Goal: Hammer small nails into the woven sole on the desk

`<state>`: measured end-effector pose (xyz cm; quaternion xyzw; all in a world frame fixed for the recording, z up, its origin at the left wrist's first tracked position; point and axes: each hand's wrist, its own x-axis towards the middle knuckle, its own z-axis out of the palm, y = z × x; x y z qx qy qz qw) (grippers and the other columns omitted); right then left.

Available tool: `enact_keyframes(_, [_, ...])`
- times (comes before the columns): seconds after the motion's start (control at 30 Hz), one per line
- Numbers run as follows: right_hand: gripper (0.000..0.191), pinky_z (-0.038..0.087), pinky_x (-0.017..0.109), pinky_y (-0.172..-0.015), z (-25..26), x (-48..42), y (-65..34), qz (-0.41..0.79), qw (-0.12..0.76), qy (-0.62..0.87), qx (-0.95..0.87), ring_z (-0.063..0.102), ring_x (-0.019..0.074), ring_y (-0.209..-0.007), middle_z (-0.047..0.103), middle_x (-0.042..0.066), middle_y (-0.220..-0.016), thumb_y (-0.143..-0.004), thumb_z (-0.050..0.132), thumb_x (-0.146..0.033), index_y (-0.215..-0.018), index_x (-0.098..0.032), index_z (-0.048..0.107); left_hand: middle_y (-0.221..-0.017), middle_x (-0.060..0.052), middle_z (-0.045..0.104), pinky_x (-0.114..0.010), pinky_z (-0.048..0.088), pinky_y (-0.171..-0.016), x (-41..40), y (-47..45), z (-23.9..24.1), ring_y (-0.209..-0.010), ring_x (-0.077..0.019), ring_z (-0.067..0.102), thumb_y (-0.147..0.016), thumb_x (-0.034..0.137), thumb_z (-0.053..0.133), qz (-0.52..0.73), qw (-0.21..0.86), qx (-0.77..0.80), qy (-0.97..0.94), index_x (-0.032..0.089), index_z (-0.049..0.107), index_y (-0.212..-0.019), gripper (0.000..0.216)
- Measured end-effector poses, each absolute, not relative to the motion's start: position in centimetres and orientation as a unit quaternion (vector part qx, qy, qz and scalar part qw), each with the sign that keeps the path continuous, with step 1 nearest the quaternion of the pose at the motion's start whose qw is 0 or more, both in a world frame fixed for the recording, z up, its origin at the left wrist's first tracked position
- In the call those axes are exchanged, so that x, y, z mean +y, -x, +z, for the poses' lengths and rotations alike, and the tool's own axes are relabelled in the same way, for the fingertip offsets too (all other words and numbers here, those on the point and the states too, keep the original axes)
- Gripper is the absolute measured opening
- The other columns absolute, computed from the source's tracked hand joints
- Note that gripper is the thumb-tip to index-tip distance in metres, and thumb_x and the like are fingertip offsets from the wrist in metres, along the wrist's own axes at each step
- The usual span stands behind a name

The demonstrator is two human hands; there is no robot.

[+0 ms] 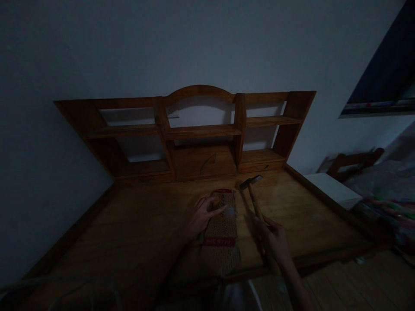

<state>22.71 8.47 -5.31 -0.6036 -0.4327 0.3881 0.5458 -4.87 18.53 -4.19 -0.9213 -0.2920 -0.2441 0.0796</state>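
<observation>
My left hand (pixel 202 214) reaches over a long tan piece with dense dark speckles and red bands (pixel 222 226), which lies on the wooden desktop. Its thumb and forefinger are stretched apart on or just above the far half of that piece. A small pale patch shows beside the thumb, too dim to make out. To the right, my right hand (pixel 274 239) is closed round the wooden handle of a hammer (pixel 254 201). The dark metal head points away from me, above the desktop and to the right of the speckled piece.
Along the back of the desk (pixel 145 207) stands a wooden shelf unit (pixel 201 131) with open compartments, against a pale wall. A white box-like surface (pixel 333 188) and a wooden chair back (pixel 355 160) are off to the right. Raised edging (pixel 324 201) borders the desk. The light is dim.
</observation>
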Motion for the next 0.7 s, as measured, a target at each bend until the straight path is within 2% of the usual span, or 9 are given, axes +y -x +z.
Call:
enact_keyframes(0.23, [0.052, 0.033, 0.020, -0.038, -5.31, 8.41, -22.67, 0.394, 0.537, 0.615, -0.422, 0.047, 0.0124, -0.044, 0.054, -0.001, -0.053, -0.082, 0.062, -0.056, -0.109, -0.012, 0.071, -0.137, -0.005, 0.043, -0.053, 0.032, -0.108, 18.92, 5.08, -4.74, -0.127, -0.0272, 0.040, -0.087, 0.011, 0.050, -0.229, 0.107, -0.286, 0.924, 0.047, 0.038, -0.141, 0.066])
enact_keyframes(0.43, [0.052, 0.037, 0.021, -0.041, -5.11, 8.35, -22.41, 0.397, 0.556, 0.601, -0.415, 0.051, 0.0136, -0.050, 0.061, 0.002, -0.061, -0.079, 0.066, -0.054, -0.108, -0.011, 0.072, -0.138, -0.006, 0.042, -0.054, 0.033, -0.107, 18.96, 4.98, -4.87, -0.126, -0.0275, 0.040, -0.084, 0.010, 0.052, -0.236, 0.105, -0.288, 0.922, 0.046, 0.037, -0.142, 0.070])
enact_keyframes(0.57, [0.051, 0.034, 0.020, -0.038, -4.77, 8.29, -22.32, 0.403, 0.553, 0.599, -0.416, 0.046, 0.0116, -0.045, 0.054, -0.002, -0.053, -0.080, 0.065, -0.054, -0.107, -0.011, 0.072, -0.137, -0.006, 0.043, -0.055, 0.033, -0.106, 19.09, 4.90, -5.10, -0.126, -0.0275, 0.040, -0.082, 0.007, 0.052, -0.236, 0.098, -0.288, 0.923, 0.046, 0.036, -0.142, 0.074])
enact_keyframes(0.7, [0.049, 0.033, 0.019, -0.038, -4.60, 8.18, -22.19, 0.405, 0.552, 0.596, -0.419, 0.045, 0.0104, -0.046, 0.053, -0.001, -0.055, -0.080, 0.065, -0.053, -0.103, -0.010, 0.072, -0.136, -0.006, 0.044, -0.055, 0.032, -0.107, 18.94, 4.85, -4.87, -0.124, -0.0264, 0.041, -0.083, 0.005, 0.050, -0.235, 0.088, -0.295, 0.922, 0.046, 0.036, -0.142, 0.073])
